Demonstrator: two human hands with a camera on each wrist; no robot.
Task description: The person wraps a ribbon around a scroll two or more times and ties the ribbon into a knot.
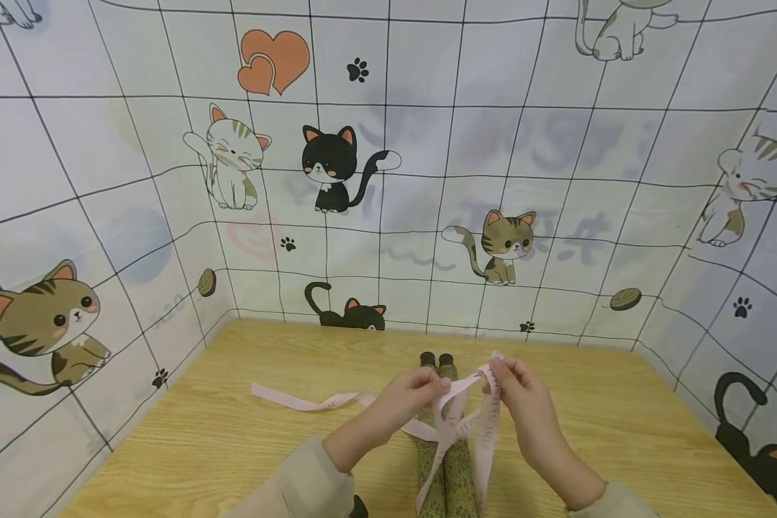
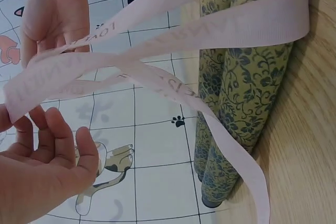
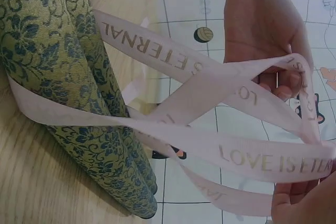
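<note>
Two long green tubes [image 1: 461, 478] with a dark floral pattern and dark end caps lie side by side on the table. A pale pink ribbon [image 1: 485, 439], printed with gold "LOVE IS ETERNAL" lettering, passes round both of them, as the left wrist view shows. Above the tubes my left hand [image 1: 398, 404] pinches one part of the ribbon between thumb and fingers. My right hand [image 1: 529, 406] pinches another part at a raised loop. Between the hands the ribbon strands [image 3: 210, 90] cross and loop over each other.
One loose ribbon tail [image 1: 298, 401] trails leftward over the wooden table [image 1: 201, 446]. A white wall covering [image 1: 421, 194] with grid lines and cartoon cats encloses the table at the back and sides. A small dark object [image 1: 359, 506] shows beside the left sleeve [image 1: 304, 482].
</note>
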